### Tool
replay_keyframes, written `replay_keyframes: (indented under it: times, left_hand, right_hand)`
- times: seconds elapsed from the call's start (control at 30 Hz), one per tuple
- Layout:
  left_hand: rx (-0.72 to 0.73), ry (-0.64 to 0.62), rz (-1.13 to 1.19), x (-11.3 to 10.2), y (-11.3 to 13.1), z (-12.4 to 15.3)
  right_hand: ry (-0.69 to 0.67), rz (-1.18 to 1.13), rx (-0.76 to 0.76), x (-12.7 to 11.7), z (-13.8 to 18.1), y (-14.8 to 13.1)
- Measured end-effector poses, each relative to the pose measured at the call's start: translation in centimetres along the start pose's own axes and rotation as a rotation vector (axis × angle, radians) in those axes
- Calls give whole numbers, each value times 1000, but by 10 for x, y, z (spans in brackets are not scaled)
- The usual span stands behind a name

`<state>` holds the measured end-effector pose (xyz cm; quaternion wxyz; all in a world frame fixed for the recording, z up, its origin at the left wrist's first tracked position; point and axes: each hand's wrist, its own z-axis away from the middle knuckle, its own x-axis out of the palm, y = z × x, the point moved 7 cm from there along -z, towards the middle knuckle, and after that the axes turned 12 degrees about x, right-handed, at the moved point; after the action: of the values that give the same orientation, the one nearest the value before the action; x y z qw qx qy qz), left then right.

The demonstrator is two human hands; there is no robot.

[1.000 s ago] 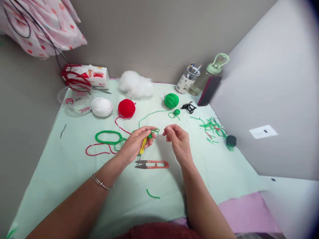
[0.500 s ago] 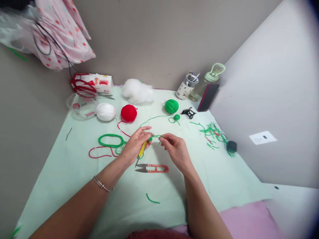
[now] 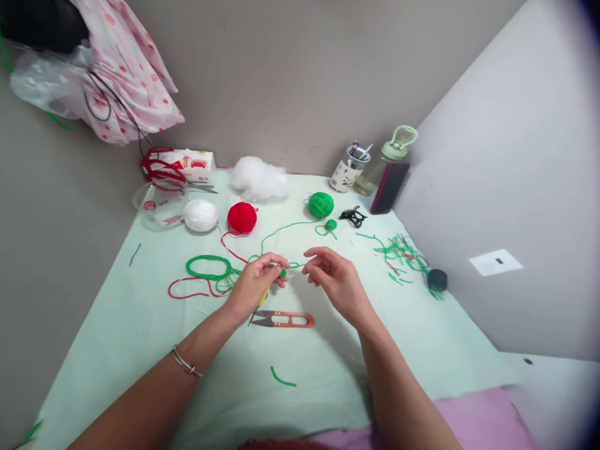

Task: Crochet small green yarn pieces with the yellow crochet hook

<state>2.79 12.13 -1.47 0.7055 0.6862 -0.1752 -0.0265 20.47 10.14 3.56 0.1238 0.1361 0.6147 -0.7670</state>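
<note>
My left hand (image 3: 257, 281) is closed around a small green crocheted piece (image 3: 283, 273) and a yellow-handled crochet hook (image 3: 265, 296), whose metal shaft points down toward me. A short span of green yarn (image 3: 296, 265) runs from the left fingers to my right hand (image 3: 334, 275). The right thumb and a finger pinch its end, while the index finger is lifted away. Just below the hands lie orange thread snips (image 3: 290, 320), blades pointing left. Behind them is a green yarn ball (image 3: 321, 205), its strand running toward my left hand.
Left are a green yarn coil (image 3: 209, 267), a red yarn ball (image 3: 242, 218) and a white yarn ball (image 3: 201, 215). White stuffing (image 3: 259, 178) sits at the back. On the right are a black clip (image 3: 353, 216), yarn scraps (image 3: 397, 250), a pen cup (image 3: 347, 172) and a bottle (image 3: 375, 169).
My right index finger has lifted away from the thumb. The left hand has turned, so less of the yellow handle shows. The view has shifted slightly.
</note>
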Motion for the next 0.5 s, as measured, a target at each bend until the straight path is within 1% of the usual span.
replay_keyframes:
  times: [0.07,0.17,0.23,0.33,0.4,0.47,0.5]
  left_hand:
    - [13,-14,-42,0,1,3]
    - [15,-38,-105,0,3,8]
    - [19,-55,-138,2,3,11]
    - [39,-64,-177,3,4,12]
    - [43,-57,-194,3,4,11]
    - [33,-44,-197,2,4,11]
    - [25,-35,-192,1,3,10]
  right_hand:
    - [28,145,-62,0,-1,1]
    - [128,407,-147,1,-2,6]
    - [156,451,-151,1,-2,10]
    - [132,404,-121,2,2,9]
    - [72,315,-73,6,6,5]
    - [-87,95,34,16,9,5]
    - [-152,31,57,23,11,3]
